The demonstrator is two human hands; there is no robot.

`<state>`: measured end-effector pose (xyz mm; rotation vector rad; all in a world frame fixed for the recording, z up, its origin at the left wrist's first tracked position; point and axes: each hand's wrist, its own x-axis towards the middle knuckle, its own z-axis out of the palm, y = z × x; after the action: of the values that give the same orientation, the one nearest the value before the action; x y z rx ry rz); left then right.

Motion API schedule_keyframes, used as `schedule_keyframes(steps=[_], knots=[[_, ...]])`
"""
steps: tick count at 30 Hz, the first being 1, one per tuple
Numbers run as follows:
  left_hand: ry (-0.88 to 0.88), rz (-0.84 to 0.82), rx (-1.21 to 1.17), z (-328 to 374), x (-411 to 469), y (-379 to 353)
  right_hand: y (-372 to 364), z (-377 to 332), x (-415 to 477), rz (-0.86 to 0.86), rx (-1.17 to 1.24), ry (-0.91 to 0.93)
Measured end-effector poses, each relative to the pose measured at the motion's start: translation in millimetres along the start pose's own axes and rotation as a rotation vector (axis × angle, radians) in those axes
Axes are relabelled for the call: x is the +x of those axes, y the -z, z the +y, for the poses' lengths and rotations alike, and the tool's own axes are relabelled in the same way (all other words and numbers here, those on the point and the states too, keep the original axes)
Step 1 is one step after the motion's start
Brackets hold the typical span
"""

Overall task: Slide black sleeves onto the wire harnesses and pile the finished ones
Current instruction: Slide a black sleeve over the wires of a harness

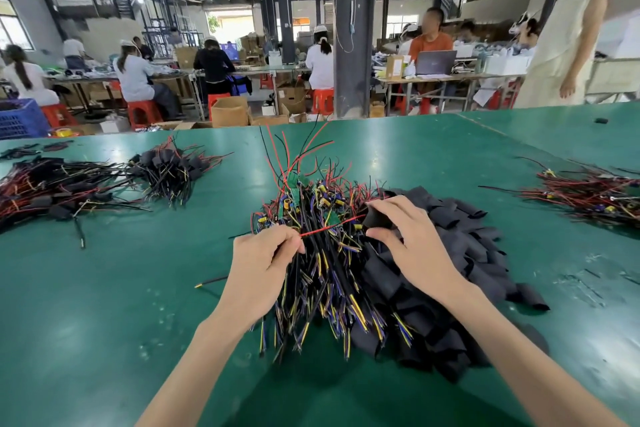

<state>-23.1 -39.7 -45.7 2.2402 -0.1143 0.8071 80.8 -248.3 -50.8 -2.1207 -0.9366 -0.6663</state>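
**While the left hand pinches a red wire, the right grips a sleeve**

Where the two forearms reach in from the near edge of the green table (104, 288), a heap of unsleeved wire harnesses (322, 288) lies between them; every place below is given from that heap. The left hand (263, 263) rests at the heap's left edge, with its fingers curled and pinching the near end of a red wire (329, 227) that runs across the top of the heap. The right hand (412, 246) sits over the heap's right side, with thumb and fingers closed round one black sleeve (377, 218), whose open end faces the red wire. A mound of loose black sleeves (460, 236) touches the heap's right side and spreads under the right forearm. A stray black wire (211, 281) lies just left of the heap.

Farther left of the heap, well apart from it, lie sleeved harnesses (166, 166) in a pile, and more of them (52, 187) reach the table's left edge. Far to the right lies another bundle of bare harnesses (588, 194).

Beyond the heap, past the table's far edge, workers sit on red stools (143, 113) at long benches. A dark pillar (353, 45) stands behind the heap, and a standing person (561, 45) in pale clothes is at the far right.
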Motion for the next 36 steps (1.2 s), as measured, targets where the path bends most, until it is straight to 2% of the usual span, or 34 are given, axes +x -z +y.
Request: schedule_keyframes(steps=[13, 17, 21, 24, 27, 30, 36], knots=[[-0.088, 0.001, 0.323, -4, 0, 5, -5, 1, -4, -0.002, -0.043, 0.017], [-0.146, -0.009, 0.423, -3, -1, 3, -4, -4, -4, 0.019, -0.165, 0.095], [-0.248, -0.054, 0.397, 5, -4, -4, -7, -16, -6, 0.064, -0.388, 0.302], [-0.248, -0.131, 0.242, 11, -10, -13, -9, -24, -8, 0.052, -0.441, 0.389], [-0.246, -0.083, 0.087, 15, -13, -19, -5, -26, -7, 0.041, -0.461, 0.406], [-0.173, -0.021, -0.061, 17, -11, -20, 0, -28, -6, 0.034, -0.452, 0.425], [-0.095, 0.046, 0.005, 22, -8, -15, 0, -34, -6, -0.078, -0.379, 0.428]])
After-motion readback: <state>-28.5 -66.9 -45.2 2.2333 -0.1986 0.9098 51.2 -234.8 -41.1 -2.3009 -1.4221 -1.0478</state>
